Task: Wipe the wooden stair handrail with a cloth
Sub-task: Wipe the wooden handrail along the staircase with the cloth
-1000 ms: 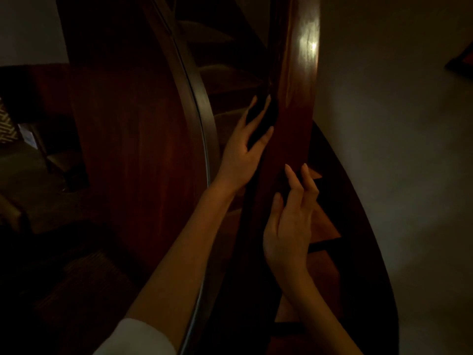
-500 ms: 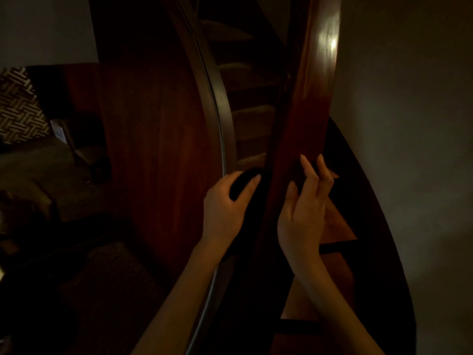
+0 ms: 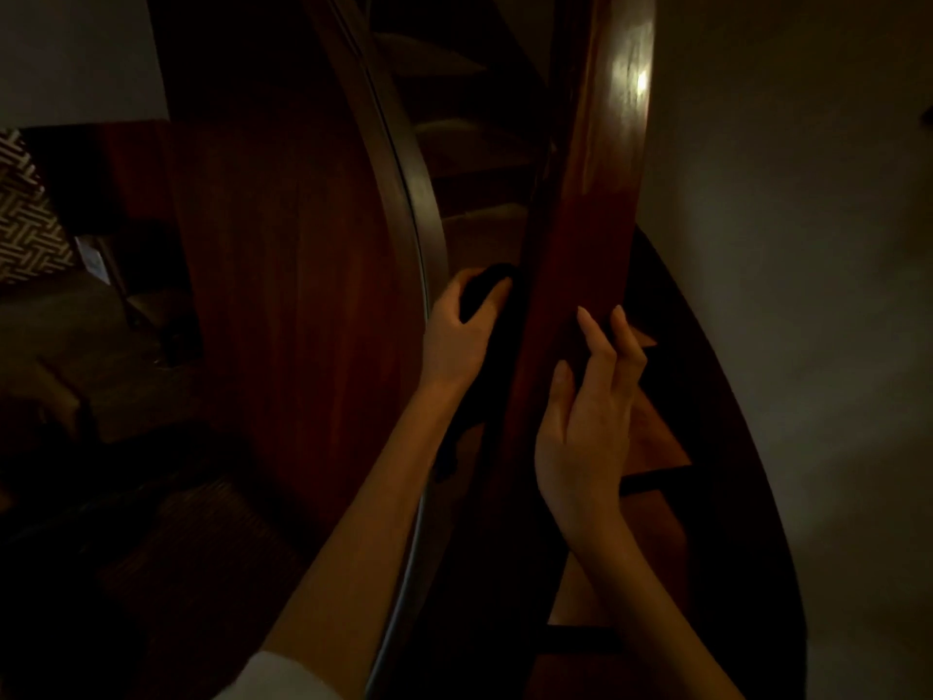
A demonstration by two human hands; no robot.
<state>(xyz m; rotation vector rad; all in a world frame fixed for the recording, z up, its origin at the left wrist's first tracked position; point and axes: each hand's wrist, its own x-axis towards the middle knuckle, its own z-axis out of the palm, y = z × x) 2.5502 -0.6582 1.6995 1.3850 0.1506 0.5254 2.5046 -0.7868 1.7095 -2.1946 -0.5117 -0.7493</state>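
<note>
Wall (image 3: 808, 245), pale and plain, fills the right side of the frame from top to bottom. At left centre stands one broad curved panel of red-brown wood (image 3: 282, 295), its right edge trimmed by one dark, glossy curved band (image 3: 419, 194) that sweeps from the top centre down to the bottom centre.

One polished red-brown wooden stair handrail (image 3: 590, 194) runs from the top right of centre down toward the bottom centre, with a bright glint of light near its upper end. To the lower right of it lie orange-brown wooden stair treads (image 3: 656, 437), and dimmer steps show between rail and band in the upper centre. The dark makes them hard to count.

Two bare forearms come up from the bottom edge, the left one with a white sleeve (image 3: 282, 674) at the lower centre. The right hand (image 3: 580, 431) lies against the handrail's right side at mid-frame, thumb on the rail's face, fingers (image 3: 590, 336) long and only loosely bent, holding nothing. The left hand (image 3: 454, 336), just left of the rail and a little higher, has its fingers curled round one dark cloth (image 3: 484, 290), which it presses to the rail's left side. A tail of the cloth hangs below the wrist.

One cushion with a black-and-white woven pattern (image 3: 25, 219) sits at the left edge.
</note>
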